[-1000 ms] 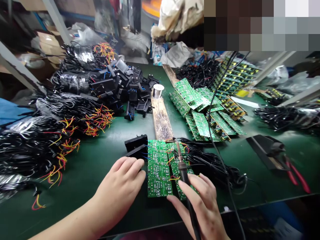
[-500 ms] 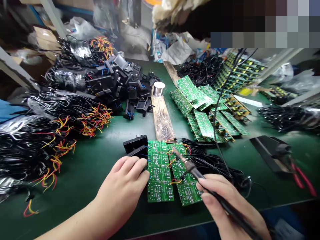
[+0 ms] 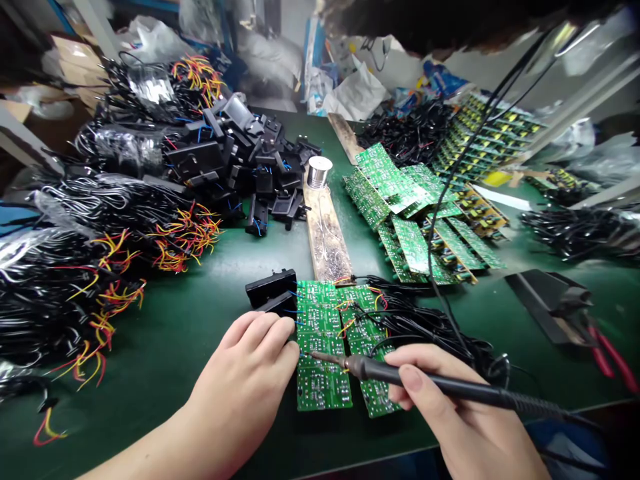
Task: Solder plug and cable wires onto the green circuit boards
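Note:
My right hand (image 3: 450,400) is wrapped round a soldering iron (image 3: 400,375). Its tip rests at or just over the lower left edge of a green circuit board panel (image 3: 320,390), close to a short blue wire end. With fingers curled together, my left hand (image 3: 250,367) is at that panel's left edge; what it pinches is hidden behind the fingers. Just beyond it, black plastic plug housings (image 3: 270,290) lie against the panel, blue wires running onto it. A second green panel (image 3: 367,340) lies alongside on the right, with red and yellow wire ends of black cables (image 3: 425,320) on it.
A solder reel (image 3: 319,172) stands on a scorched wooden strip (image 3: 325,233). Black housings (image 3: 240,153) and bundled cables (image 3: 115,207) are heaped at left. Stacked circuit boards (image 3: 400,193) lie at right, near red-handled pliers (image 3: 607,353). A hanging black cord (image 3: 445,187) crosses the right side.
The soldering iron has swung from the top of the right panel to the lower left edge of the left panel, now lying nearly level. My left hand has stayed in place.

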The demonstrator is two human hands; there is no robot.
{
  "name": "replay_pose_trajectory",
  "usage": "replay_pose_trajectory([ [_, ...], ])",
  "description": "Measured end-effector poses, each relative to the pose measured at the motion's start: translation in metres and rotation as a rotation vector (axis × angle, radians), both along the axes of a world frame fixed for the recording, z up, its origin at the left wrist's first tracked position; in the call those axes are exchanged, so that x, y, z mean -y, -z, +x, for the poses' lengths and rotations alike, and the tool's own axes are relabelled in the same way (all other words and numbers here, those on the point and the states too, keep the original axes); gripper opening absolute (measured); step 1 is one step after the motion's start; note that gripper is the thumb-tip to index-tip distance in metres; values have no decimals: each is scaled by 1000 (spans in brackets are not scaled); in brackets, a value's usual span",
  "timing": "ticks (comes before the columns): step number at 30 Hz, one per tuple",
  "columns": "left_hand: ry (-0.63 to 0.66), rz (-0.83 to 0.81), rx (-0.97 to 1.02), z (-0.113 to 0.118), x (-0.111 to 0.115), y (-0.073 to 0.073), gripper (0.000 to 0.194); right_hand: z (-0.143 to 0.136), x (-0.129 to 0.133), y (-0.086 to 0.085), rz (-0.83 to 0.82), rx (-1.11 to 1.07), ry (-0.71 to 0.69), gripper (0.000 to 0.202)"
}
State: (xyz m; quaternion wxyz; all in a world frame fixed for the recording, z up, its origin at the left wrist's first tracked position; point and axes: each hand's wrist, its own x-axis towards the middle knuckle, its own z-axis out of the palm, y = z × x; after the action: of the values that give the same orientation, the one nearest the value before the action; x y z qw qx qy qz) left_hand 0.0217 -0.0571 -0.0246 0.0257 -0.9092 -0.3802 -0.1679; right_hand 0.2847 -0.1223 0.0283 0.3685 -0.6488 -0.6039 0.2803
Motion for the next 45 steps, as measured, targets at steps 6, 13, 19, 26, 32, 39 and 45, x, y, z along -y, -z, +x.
replay_pose_trajectory([
  [6, 4, -6, -9, 0, 1, 0, 18, 2, -1, 5, -58, -10, 0, 22],
  [13, 7, 1, -11, 0, 1, 1, 17, 4, -1, 9, -119, -6, -2, 24],
  [19, 8, 4, -13, 1, 1, 0, 17, 3, -1, 6, -135, -21, 0, 27],
  [26, 11, 3, -20, 0, 0, 1, 17, 9, 2, 8, -84, -33, 60, 25],
  [32, 0, 7, -13, 2, 0, 0, 18, 24, -16, 12, 35, -86, 187, 25],
  [39, 2, -16, 7, -1, 1, 7, 16, 13, -62, 7, 58, 15, 128, 31],
  [45, -8, -48, -9, -2, 3, 10, 19, 6, -74, 9, 30, 53, 95, 31],
])
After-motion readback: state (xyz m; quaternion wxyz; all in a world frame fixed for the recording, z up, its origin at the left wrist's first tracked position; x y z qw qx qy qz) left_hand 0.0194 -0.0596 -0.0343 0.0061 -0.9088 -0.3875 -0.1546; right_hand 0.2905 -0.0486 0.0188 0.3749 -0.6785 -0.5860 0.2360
